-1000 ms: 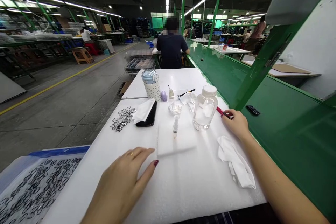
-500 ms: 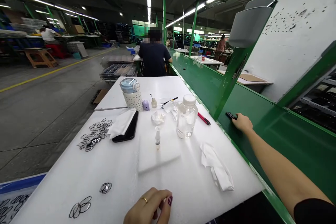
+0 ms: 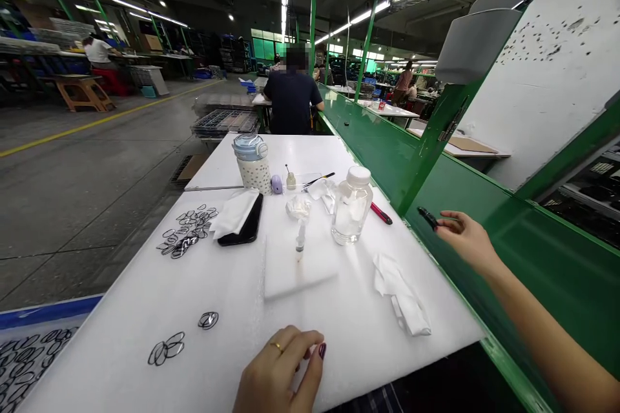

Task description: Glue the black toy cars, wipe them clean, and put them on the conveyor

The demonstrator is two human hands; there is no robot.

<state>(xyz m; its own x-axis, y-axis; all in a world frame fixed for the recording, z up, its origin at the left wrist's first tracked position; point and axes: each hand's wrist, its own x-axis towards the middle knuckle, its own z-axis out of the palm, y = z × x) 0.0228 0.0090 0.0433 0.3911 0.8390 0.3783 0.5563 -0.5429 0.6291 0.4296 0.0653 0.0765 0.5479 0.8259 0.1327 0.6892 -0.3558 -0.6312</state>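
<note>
My right hand (image 3: 467, 242) is out over the green ledge at the right, thumb and fingers pinching one end of a small, elongated black object (image 3: 427, 217); its kind is unclear. Low in the middle, my left hand (image 3: 285, 368) rests on the white table with loosely bent fingers and the thumb apart; nothing shows between them. In front of it lies a white foam pad (image 3: 281, 277) bearing a small syringe (image 3: 300, 240). Left of my left hand are small groups of thin black rings (image 3: 166, 350), with a larger pile of rings (image 3: 188, 232) farther back.
A clear bottle (image 3: 351, 210), a red-handled tool (image 3: 381, 213), crumpled tissues (image 3: 402, 297), a black phone (image 3: 247, 226) under tissue and a tumbler (image 3: 252, 164) stand or lie about the table. A green post (image 3: 436, 142) rises by the ledge. A person (image 3: 293, 100) sits ahead.
My right hand has turned, its fingers lifting and spreading, and the black object now tilts more steeply. My left hand keeps its pose. The whole view has shifted slightly.
</note>
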